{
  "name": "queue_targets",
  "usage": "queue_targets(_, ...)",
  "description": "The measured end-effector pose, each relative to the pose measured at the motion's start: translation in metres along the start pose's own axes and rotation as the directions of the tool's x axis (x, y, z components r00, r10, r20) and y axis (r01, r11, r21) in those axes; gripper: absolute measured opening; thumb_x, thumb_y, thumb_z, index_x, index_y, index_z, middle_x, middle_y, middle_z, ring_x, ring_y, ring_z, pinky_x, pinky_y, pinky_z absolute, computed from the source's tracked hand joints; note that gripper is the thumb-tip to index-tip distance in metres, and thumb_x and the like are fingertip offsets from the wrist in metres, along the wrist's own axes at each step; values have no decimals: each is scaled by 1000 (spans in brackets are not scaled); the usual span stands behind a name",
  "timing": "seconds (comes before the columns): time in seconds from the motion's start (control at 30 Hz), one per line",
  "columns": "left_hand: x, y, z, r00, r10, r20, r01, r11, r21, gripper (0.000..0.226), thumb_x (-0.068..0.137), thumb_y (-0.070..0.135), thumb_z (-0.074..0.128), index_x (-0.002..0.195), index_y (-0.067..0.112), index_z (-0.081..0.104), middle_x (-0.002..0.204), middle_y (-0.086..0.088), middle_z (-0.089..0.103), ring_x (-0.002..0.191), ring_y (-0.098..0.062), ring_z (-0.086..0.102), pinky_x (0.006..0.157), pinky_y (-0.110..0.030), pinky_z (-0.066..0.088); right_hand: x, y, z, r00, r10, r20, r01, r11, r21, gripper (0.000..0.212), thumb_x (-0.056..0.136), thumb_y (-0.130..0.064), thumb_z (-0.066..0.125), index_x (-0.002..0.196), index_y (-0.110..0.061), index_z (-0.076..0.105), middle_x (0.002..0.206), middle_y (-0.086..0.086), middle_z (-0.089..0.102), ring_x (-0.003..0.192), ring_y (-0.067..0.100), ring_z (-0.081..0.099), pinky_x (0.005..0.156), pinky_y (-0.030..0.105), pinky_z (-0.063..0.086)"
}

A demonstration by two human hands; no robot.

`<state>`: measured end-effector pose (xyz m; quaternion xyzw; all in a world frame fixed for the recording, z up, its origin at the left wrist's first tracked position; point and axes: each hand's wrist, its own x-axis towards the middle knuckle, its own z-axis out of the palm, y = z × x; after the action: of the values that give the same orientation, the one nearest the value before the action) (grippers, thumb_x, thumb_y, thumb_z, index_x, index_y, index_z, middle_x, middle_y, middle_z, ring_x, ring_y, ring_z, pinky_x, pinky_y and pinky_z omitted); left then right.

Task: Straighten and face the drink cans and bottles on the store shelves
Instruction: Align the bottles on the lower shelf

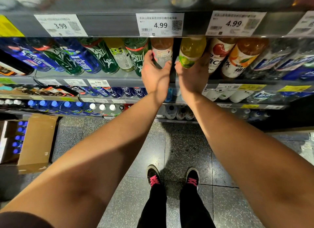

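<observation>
I look down along a drinks shelf. My left hand (153,73) is wrapped around the lower part of a brown drink bottle (162,51) whose white back label faces out. My right hand (192,74) grips a yellow-green lime drink bottle (191,52) right beside it, lime picture facing out. Both bottles stand on the same shelf (95,76), with a dark gap between them. To the left stand green and blue sports drink bottles (102,57); to the right stand an apple drink bottle (219,54) and an orange drink bottle (241,57).
Price tags (160,24) line the shelf edge above. Lower shelves (246,106) hold more bottles. An open cardboard box (34,141) with blue-capped bottles sits on the floor at left. My feet in black shoes (173,176) stand on the speckled tile floor.
</observation>
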<state>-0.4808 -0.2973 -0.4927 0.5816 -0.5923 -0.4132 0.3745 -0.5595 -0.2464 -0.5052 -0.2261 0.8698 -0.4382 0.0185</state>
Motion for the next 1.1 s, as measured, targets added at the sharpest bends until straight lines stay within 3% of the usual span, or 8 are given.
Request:
queue_targets(0.27,-2,6,8,999,-39,-5,40,997,69,71,72,27,83,134,13,52,124,-3,68,113,-20,64,98,-36,50,-13,9,-11,998,33,-47,-29,996,90,85,67,-33,83,132,8,45,118,22,64,98,39,66,76,33,51)
queue_targets(0.37,-2,6,13,999,-46,-24,48,992,115,73,72,33,83,135,15,50,128,-2,66,115,-20,62,98,-35,49,-16,22,-19,997,71,21,-74,979,192,93,65,-33,86,136,8,42,120,20,65,105,30,65,87,26,51)
queue_targets(0.5,1,8,23,993,-83,-90,96,983,155,76,73,36,84,137,14,50,131,-3,63,119,-22,60,96,-33,47,-18,30,-28,991,118,61,-132,935,328,93,61,-44,84,135,-1,47,116,8,66,106,12,61,85,9,44)
queue_targets(0.57,3,11,31,982,-128,-137,145,981,125,75,72,36,85,135,14,52,129,-4,64,119,-24,59,94,-33,45,-21,32,-32,990,137,45,-144,912,383,91,60,-47,84,132,-3,49,111,0,65,104,12,62,89,13,48)
queue_targets(0.63,4,11,39,972,-163,-167,179,980,87,71,71,35,86,131,13,54,126,-4,66,116,-26,60,91,-34,46,-24,39,-37,988,137,64,-151,886,438,88,62,-44,87,129,-2,50,113,3,66,107,17,64,96,32,52)
queue_targets(0.7,6,9,44,967,-181,-182,192,980,46,72,70,35,86,130,12,54,126,-5,65,116,-25,60,92,-35,48,-25,47,-43,989,109,101,-145,858,493,85,64,-39,89,128,0,50,115,10,67,109,21,65,97,42,52)
queue_targets(0.9,7,0,46,988,-88,-128,94,995,41,53,63,37,87,98,13,55,98,-1,68,84,-18,61,78,-35,51,-30,58,-60,989,119,86,-145,878,455,84,65,-41,88,128,-2,50,117,8,65,111,22,62,100,41,50)
queue_targets(1.1,3,-1,56,994,-45,98,44,999,20,52,62,30,90,100,12,60,95,0,70,87,-18,68,79,-31,56,-29,63,-74,983,164,87,-185,873,452,88,60,-46,89,128,-7,51,118,6,66,111,19,63,99,41,51)
